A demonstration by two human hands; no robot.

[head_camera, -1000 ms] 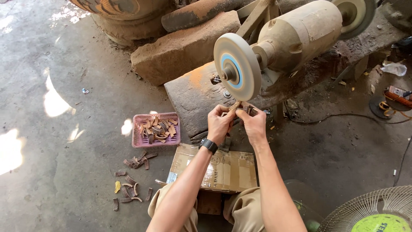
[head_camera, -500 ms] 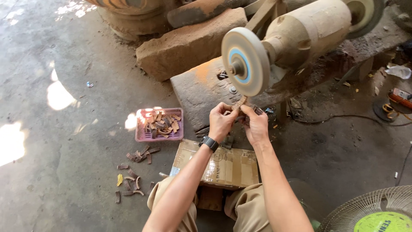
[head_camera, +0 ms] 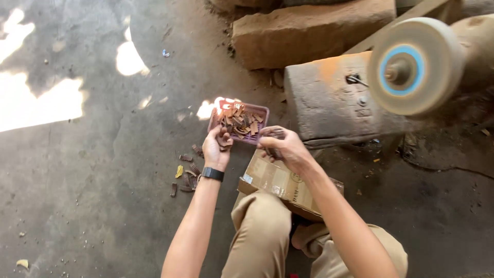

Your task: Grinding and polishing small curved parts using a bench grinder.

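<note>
Because both hands work right at the near rim of the pink tray [head_camera: 260, 109], a careless pull could tip it and scatter the small brown comb-like pieces [head_camera: 241, 121] heaped inside; that is a judgement, not something shown. Nearest, the cardboard box [head_camera: 278, 181] sits against the knee, just this side of the tray. The left hand [head_camera: 217, 148] pinches one piece at the tray's near-left corner; the right hand [head_camera: 280, 146] is curled around another beside its near-right corner. Loose pieces [head_camera: 186, 172] lie left of the tray, with open concrete beyond. Right of and beyond the tray, the buffing wheel [head_camera: 409, 67] overhangs its block, close enough to catch a lifted sleeve or finger.
</note>
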